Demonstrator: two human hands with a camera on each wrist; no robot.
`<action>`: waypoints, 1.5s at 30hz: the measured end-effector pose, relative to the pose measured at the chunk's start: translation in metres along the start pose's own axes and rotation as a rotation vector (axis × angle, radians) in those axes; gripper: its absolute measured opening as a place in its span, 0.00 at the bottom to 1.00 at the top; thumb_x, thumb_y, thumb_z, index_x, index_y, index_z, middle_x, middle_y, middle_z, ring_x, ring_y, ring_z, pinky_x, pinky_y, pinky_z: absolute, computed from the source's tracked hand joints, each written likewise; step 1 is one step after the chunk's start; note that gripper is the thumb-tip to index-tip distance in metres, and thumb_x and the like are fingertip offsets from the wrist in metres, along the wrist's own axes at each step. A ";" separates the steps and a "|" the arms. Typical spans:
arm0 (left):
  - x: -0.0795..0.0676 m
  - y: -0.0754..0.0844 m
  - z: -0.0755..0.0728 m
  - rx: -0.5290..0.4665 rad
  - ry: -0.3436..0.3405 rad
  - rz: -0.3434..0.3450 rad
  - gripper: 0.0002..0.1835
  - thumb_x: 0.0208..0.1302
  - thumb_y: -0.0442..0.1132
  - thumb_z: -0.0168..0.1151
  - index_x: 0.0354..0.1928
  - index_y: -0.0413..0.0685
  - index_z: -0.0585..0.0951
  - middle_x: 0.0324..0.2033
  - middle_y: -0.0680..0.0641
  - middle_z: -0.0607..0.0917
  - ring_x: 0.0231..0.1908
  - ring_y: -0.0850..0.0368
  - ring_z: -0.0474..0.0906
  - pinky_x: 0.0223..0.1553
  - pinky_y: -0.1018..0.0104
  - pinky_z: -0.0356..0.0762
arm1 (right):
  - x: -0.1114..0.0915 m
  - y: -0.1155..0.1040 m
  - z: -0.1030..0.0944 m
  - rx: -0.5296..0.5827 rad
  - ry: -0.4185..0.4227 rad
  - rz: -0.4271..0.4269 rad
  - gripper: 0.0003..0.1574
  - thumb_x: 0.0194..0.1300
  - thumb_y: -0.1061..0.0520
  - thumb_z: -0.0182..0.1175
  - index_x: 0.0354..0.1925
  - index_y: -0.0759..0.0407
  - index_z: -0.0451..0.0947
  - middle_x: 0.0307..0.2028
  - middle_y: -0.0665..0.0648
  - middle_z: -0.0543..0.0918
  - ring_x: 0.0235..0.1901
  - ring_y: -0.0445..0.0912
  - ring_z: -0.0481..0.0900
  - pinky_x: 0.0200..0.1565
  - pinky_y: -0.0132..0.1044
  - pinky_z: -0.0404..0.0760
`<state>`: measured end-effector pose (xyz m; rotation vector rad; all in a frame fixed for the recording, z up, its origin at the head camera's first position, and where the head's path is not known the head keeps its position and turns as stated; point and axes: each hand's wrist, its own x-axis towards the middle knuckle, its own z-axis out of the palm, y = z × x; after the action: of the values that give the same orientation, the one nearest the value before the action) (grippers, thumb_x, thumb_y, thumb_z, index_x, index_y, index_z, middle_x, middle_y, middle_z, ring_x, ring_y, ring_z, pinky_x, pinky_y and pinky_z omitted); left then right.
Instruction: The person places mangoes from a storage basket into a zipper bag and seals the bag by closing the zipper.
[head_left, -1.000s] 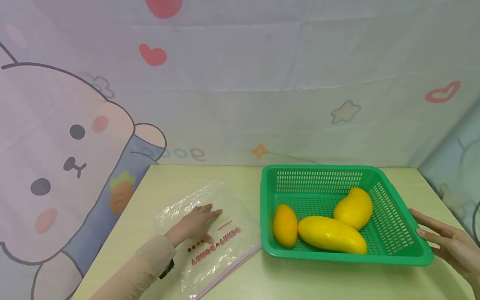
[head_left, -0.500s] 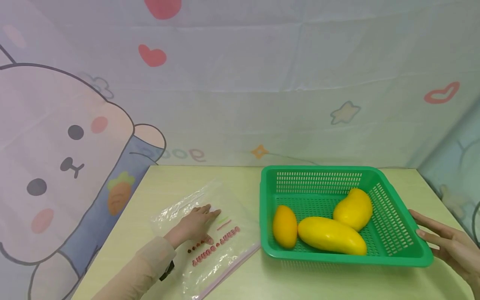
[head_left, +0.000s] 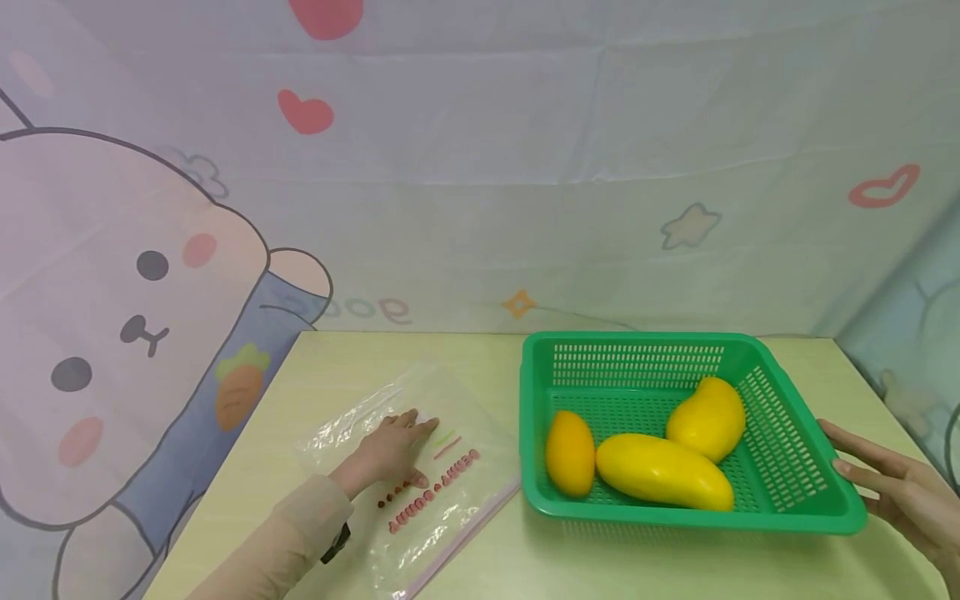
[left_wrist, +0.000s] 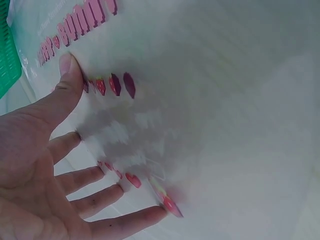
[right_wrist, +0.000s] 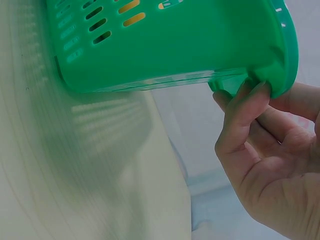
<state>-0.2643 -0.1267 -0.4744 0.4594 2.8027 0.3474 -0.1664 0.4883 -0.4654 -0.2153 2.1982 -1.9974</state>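
My left hand (head_left: 390, 450) lies on a clear plastic zip bag (head_left: 457, 508) printed with pink lettering, fingers spread. In the left wrist view, the fingertips and thumb of the left hand (left_wrist: 55, 165) press on the bag, near small printed strawberries. At the right, my right hand (head_left: 900, 487) holds the rim of a green plastic basket (head_left: 697, 518). Its fingers curl under the rim in the right wrist view. Inside the basket sit three yellow mangoes: a small orange-yellow mango (head_left: 570, 454), a long mango (head_left: 663, 471) and a rounder mango (head_left: 708, 421).
The pale wooden table (head_left: 345, 354) runs back to a hanging cloth (head_left: 465, 167) with a cartoon bear and hearts. A black band (head_left: 335, 543) shows at my left sleeve. The basket stands close beside the bag's right edge.
The bag has shifted and turned very slightly under my left hand, which has edged a little left. My right hand and the basket stay in place.
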 end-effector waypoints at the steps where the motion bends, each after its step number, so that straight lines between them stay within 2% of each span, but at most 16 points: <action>1: 0.000 0.000 0.000 0.000 0.002 -0.001 0.49 0.43 0.47 0.76 0.70 0.52 0.65 0.71 0.34 0.60 0.68 0.28 0.57 0.58 0.31 0.66 | 0.000 0.000 0.000 -0.001 0.001 0.003 0.37 0.73 0.69 0.41 0.71 0.38 0.57 0.55 0.23 0.71 0.47 0.28 0.81 0.38 0.35 0.85; 9: 0.002 -0.001 0.003 0.012 0.012 -0.015 0.49 0.43 0.48 0.76 0.70 0.51 0.65 0.71 0.34 0.60 0.68 0.29 0.57 0.57 0.32 0.68 | 0.000 0.000 -0.001 -0.001 0.005 0.009 0.37 0.73 0.69 0.41 0.71 0.37 0.58 0.54 0.23 0.72 0.46 0.29 0.81 0.38 0.35 0.85; 18: 0.001 0.001 0.001 0.041 0.019 -0.068 0.49 0.44 0.51 0.74 0.70 0.50 0.65 0.70 0.33 0.61 0.67 0.28 0.59 0.57 0.33 0.69 | 0.000 0.000 0.001 0.002 0.020 0.014 0.36 0.73 0.69 0.41 0.71 0.38 0.58 0.54 0.23 0.72 0.47 0.26 0.79 0.38 0.34 0.85; 26: 0.001 0.001 0.000 0.053 0.026 -0.079 0.49 0.45 0.52 0.74 0.71 0.49 0.64 0.70 0.33 0.61 0.65 0.27 0.60 0.51 0.34 0.73 | 0.000 -0.001 0.001 -0.027 0.020 0.016 0.37 0.73 0.68 0.42 0.72 0.39 0.56 0.54 0.22 0.71 0.47 0.25 0.78 0.38 0.33 0.85; 32: 0.002 0.001 0.000 0.063 0.041 -0.090 0.49 0.44 0.53 0.74 0.70 0.49 0.65 0.69 0.33 0.63 0.63 0.30 0.63 0.46 0.38 0.78 | 0.000 0.000 0.000 -0.028 0.020 0.024 0.37 0.73 0.68 0.42 0.72 0.38 0.56 0.54 0.22 0.72 0.46 0.26 0.79 0.38 0.34 0.85; 41: 0.002 0.001 0.001 0.032 0.047 -0.123 0.49 0.46 0.52 0.74 0.70 0.48 0.65 0.68 0.33 0.63 0.62 0.30 0.64 0.48 0.39 0.77 | 0.000 0.000 -0.001 -0.044 0.018 0.033 0.37 0.73 0.68 0.42 0.72 0.38 0.56 0.53 0.22 0.71 0.46 0.25 0.79 0.38 0.34 0.85; 45: 0.003 0.002 0.001 0.047 0.057 -0.134 0.49 0.45 0.54 0.74 0.70 0.48 0.65 0.67 0.32 0.65 0.59 0.31 0.67 0.44 0.40 0.79 | 0.000 0.000 0.000 -0.051 0.030 0.045 0.37 0.74 0.67 0.43 0.72 0.37 0.55 0.53 0.21 0.71 0.45 0.26 0.79 0.38 0.34 0.85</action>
<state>-0.2663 -0.1238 -0.4753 0.2734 2.8832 0.2703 -0.1663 0.4887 -0.4650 -0.1425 2.2532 -1.9351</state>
